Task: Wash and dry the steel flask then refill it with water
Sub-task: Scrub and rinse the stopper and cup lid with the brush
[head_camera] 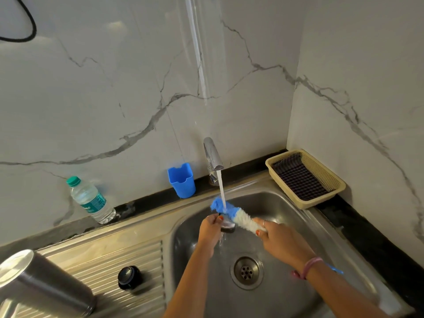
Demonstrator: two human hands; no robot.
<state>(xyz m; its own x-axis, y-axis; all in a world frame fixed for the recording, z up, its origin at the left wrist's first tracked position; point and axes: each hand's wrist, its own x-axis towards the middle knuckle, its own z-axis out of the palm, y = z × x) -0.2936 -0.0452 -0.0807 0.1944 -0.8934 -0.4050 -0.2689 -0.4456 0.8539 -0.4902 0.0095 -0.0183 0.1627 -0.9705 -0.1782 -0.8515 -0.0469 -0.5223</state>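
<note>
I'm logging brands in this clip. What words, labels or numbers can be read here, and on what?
Plastic water bottle: its teal label carries white script, too blurred and angled to read.
Steel flask, black lid, blue cup, tap, basket: no visible text.
Nothing else in view bears lettering.

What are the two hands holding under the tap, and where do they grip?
The left hand pinches a small steel cap at its edge. The right hand grips the bottle brush just below its bristles.
</note>
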